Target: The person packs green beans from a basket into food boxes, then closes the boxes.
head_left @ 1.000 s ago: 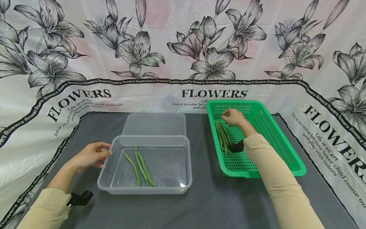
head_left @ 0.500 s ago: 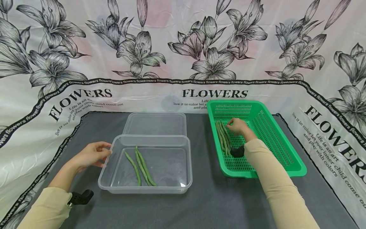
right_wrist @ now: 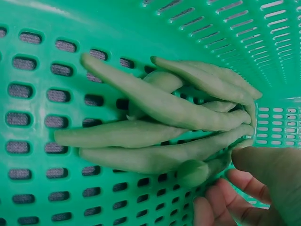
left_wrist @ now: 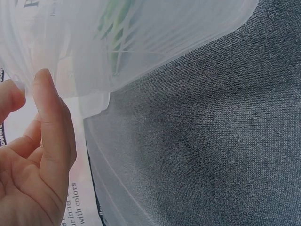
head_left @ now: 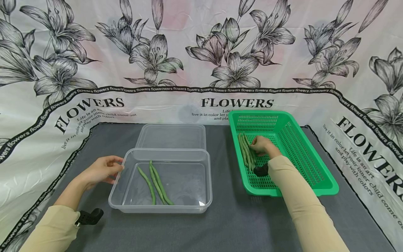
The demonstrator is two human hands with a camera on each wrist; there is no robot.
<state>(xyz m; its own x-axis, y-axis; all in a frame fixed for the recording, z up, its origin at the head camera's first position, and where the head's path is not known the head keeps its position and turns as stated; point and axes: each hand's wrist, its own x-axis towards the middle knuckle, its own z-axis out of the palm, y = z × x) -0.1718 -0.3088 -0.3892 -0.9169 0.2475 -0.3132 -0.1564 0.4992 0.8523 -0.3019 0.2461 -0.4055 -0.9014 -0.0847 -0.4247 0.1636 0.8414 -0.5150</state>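
The clear plastic container [head_left: 163,210] stands at left centre in the head view, with three green beans [head_left: 160,187] lying in it. At its left rim is my left hand [head_left: 100,171]. In the left wrist view its fingers [left_wrist: 49,113] are fairly straight against the outer wall, with the thumb tip apart. Inside the green plastic basket [head_left: 302,190], my right hand [head_left: 264,145] reaches down beside a bunch of several green beans [head_left: 245,152]. The right wrist view shows thumb and fingers pinching one green bean [right_wrist: 195,174] at the near side of the bunch; the curled fingers are partly hidden.
A clear lid [head_left: 173,136] lies flat behind the container. Grey cloth [head_left: 220,224] covers the table, and a flower-printed sheet [head_left: 176,70] hangs behind it. A black wrist strap piece [head_left: 261,169] juts from the right sleeve over the basket.
My right hand has come down and toward me inside the basket, from above the far end of the beans to their side. The left hand stays at the container's rim.
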